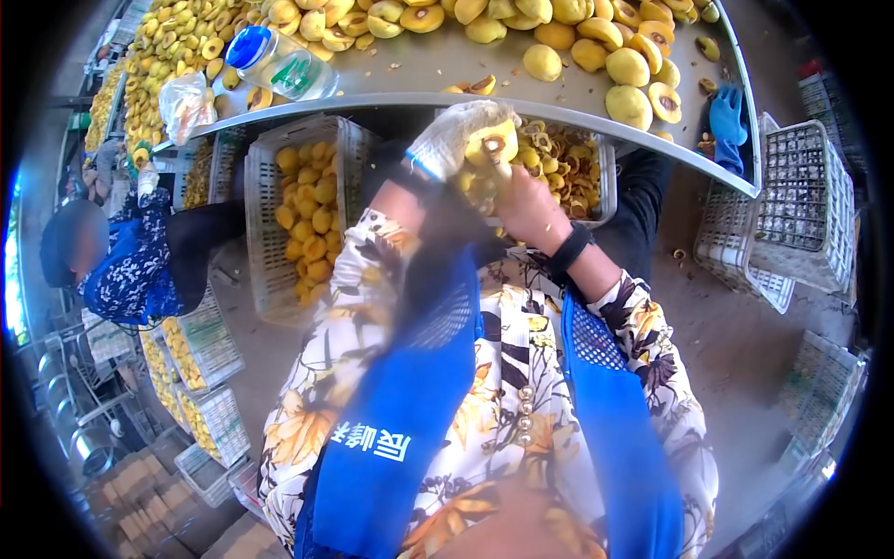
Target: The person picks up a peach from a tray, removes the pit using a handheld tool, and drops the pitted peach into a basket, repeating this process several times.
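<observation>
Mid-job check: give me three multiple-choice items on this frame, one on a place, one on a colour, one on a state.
1. Where does the crate of whole fruit sit?
A. on the table top
B. below the table edge, at the person's left
C. on the person's lap

2. What colour is the bottle cap?
A. red
B. green
C. blue

3. What state is the fruit in the left hand?
A. whole and unopened
B. cut open, the hollow showing
C. wrapped in a bag

Answers:
1 B, the crate stands under the metal rim.
2 C, the cap on the lying bottle is blue.
3 B, the gloved hand holds a half with a brown pit hollow, the bare right hand just below it.
</observation>
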`<act>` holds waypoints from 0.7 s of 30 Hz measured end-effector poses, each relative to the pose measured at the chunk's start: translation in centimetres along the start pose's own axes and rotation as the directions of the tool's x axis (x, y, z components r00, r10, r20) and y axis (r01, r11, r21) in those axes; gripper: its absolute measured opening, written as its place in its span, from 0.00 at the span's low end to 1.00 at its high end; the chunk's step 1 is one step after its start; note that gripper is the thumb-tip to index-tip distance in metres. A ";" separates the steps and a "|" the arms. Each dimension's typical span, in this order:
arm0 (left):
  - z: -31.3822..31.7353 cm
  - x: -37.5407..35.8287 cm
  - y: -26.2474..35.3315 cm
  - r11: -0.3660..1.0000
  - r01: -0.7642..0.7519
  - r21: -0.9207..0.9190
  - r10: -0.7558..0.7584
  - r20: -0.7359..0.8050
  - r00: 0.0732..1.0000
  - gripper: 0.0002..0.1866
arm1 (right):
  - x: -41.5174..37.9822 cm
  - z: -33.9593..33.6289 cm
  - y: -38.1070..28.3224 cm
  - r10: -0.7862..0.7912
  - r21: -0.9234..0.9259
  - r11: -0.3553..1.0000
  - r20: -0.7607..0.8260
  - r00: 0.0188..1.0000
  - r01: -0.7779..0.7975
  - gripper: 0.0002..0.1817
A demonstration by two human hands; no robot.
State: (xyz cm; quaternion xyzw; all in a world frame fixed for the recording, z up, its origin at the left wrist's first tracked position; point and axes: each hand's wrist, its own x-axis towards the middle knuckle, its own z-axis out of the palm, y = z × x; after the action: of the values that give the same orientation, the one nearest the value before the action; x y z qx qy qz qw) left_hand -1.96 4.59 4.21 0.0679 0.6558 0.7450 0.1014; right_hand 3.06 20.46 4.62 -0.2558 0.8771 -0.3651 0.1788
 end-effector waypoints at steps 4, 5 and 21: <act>2.4 -1.2 1.9 0.977 -0.004 -0.215 -0.041 -0.205 0.978 0.22 | -0.1 -0.4 -1.3 0.163 0.270 0.957 -0.208 0.964 -0.104 0.11; 2.8 -1.4 0.9 0.975 -0.070 -0.210 0.016 -0.250 0.968 0.24 | 0.1 0.0 -1.1 0.158 0.286 0.954 -0.239 0.958 -0.086 0.11; 2.7 -0.9 -2.3 0.913 0.177 -0.369 -0.288 -0.274 0.917 0.19 | -0.6 1.2 -1.7 0.301 0.860 0.121 0.444 0.844 -0.496 0.03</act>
State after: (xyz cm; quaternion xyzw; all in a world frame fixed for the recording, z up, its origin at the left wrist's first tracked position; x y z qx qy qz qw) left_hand -0.28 7.27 2.29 -0.1528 0.5298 0.8292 0.0920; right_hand 4.67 19.17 5.15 0.1235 0.4857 -0.7352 0.4564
